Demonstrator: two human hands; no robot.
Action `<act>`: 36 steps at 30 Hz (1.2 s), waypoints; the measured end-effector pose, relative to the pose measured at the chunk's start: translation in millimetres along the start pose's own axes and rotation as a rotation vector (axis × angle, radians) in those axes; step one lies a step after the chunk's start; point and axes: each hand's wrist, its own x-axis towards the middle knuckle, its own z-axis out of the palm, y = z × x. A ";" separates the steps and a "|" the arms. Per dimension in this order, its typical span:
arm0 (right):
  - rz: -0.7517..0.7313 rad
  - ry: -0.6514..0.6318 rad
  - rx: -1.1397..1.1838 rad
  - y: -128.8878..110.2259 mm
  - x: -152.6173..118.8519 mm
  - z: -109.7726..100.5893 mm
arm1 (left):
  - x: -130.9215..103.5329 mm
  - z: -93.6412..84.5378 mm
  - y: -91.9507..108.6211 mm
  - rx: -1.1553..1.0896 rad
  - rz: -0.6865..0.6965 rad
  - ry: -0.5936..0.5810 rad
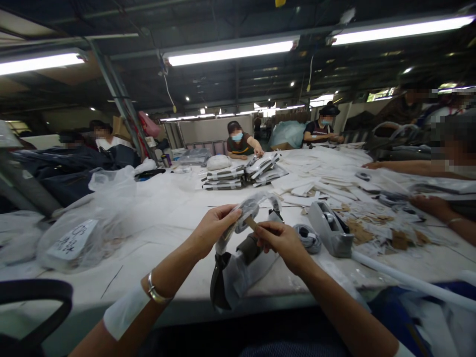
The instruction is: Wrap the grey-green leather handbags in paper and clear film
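Observation:
Before me at the table's front edge, my left hand (219,223) pinches a looped bag handle (262,198) wrapped in clear plastic. Dark olive ends (220,277) of the handle piece hang below, with pale wrapping around them. Between the thumb and fingers of my right hand (278,240) is a small brown card tag (251,223), its tip against the plastic-wrapped loop. Just right of that hand lies a coil of grey tape or strap (307,237), and beyond it a grey tape dispenser (329,230).
Stacked wrapped dark pieces (225,178) sit mid-table. White paper strips (320,178) and brown card scraps (360,230) spread to the right. At left is a clear plastic bag (82,238) with a handwritten label. A co-worker's arm (439,210) reaches in from the right; other people work behind.

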 end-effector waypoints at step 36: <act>0.067 -0.150 0.645 -13.7 -9.9 18.5 | -9.4 22.6 -8.1 -0.143 0.050 0.135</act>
